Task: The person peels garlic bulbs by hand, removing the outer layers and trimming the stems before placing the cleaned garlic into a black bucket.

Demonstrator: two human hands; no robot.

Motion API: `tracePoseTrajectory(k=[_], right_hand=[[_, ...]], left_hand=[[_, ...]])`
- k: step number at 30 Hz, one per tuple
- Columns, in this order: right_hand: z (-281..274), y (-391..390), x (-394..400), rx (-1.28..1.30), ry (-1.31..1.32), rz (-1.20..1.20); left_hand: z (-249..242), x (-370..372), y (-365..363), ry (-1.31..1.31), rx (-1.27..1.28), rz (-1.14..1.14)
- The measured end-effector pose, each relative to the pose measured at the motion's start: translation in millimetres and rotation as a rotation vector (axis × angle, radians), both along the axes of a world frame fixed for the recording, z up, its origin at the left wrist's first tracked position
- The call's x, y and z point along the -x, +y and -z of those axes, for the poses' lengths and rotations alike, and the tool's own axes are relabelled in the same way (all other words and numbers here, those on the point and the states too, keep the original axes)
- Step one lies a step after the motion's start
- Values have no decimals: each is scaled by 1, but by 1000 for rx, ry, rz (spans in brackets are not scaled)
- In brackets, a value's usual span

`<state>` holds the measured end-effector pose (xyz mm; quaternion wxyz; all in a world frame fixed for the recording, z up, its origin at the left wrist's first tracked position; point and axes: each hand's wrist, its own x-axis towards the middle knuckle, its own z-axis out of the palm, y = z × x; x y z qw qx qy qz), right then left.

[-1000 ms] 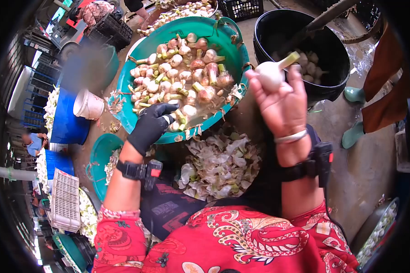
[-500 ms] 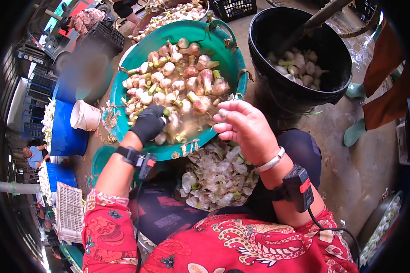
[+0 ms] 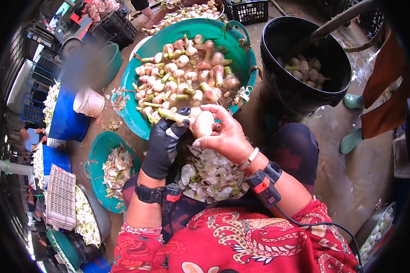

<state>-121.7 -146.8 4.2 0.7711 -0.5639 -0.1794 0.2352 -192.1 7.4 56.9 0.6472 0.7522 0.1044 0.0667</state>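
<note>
While grasping garlic bulb [image 3: 202,125] in right fingers [image 3: 228,120], stem [image 3: 174,115] in gloved left fingers [image 3: 176,130], risked dropping it onto peelings [image 3: 213,175] at six o'clock through possible wetness.

Two hands [image 3: 229,139] on one garlic bulb [image 3: 202,124], one black bucket [image 3: 289,93], one white pail [image 3: 89,103], two wrist straps [image 3: 149,194], two green boots [image 3: 351,140]

Garlic bulbs [image 3: 171,68] lie in the large basin [image 3: 135,119], a heap of skins [image 3: 210,175] just before it. A bucket [image 3: 282,93] (other bulbs [image 3: 306,72] inside) stands right of that basin; a smaller basin [image 3: 97,175], holding peelings [image 3: 118,170], sits left of the heap.
</note>
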Motion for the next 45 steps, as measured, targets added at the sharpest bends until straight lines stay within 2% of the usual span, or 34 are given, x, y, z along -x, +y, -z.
tracePoseTrajectory(k=[2,5,9,11,12,14,15,17,19,21,23,24,25,27,28,29,31,32,33,35,36,37,39,40,41,42,43,44,45], right_hand=[[2,0,1,-92,82,6],[-3,-4,2,-78,155,12],[3,-6,-2,-244,335,-57],[-7,-12,-3,-365,504,-119],[-7,-12,-3,-365,505,-119],[-6,-10,-2,-289,353,-51],[-3,-9,0,-288,357,-50],[5,-4,1,-383,365,-52],[10,-1,3,-384,365,-37],[11,-1,5,-387,367,-25],[11,-5,0,-318,485,-238],[11,-6,-1,-316,488,-240],[11,-7,-3,-304,605,-305],[9,-8,-8,-277,839,-438],[12,-9,-13,-295,871,-569],[11,-9,-11,-295,871,-569],[-7,-8,-7,-109,865,-304],[7,-8,-8,-216,748,-287],[3,-9,-6,-219,747,-287],[-7,-12,1,-228,342,-12],[-2,-12,3,-218,219,-13],[0,-14,4,-217,218,-13],[1,-16,5,124,-483,242],[-4,-17,6,43,-159,112],[-2,-22,3,42,-157,114],[1,-29,-2,-150,199,-120],[4,-33,-5,-342,555,-355],[10,-30,-4,-463,623,-368],[7,-31,-7,-464,621,-367]], left_hand=[[2,-1,-6,21,93,-45],[12,-1,1,37,162,-32],[6,1,-1,76,133,-4],[11,0,-2,-7,106,-1],[7,-1,-1,-6,106,-1],[-2,-2,0,-65,-408,117],[-1,-2,-2,-60,-406,118],[3,-6,-9,90,204,-16],[5,-7,-13,85,200,-37],[14,-6,-11,116,51,-121],[24,-4,-6,104,4,-94],[28,-1,-5,96,-41,-69],[31,0,-5,97,-40,-72],[33,0,-6,90,-179,-79],[29,1,-5,67,-359,-37],[26,2,-7,66,-358,-37],[18,2,-14,70,-134,-59],[19,4,-15,69,-136,-62],[22,5,-15,-28,-113,-59],[20,6,-15,-126,-88,-54],[14,5,-13,-185,-360,37],[7,6,-11,-243,-631,127],[4,10,-6,-194,-694,147],[10,10,-2,-241,-837,196],[12,10,-1,-288,-980,247],[11,9,-5,-287,-980,249],[9,6,-12,-247,-690,158],[7,3,-15,-206,-401,66],[6,0,-13,-208,-402,68]])
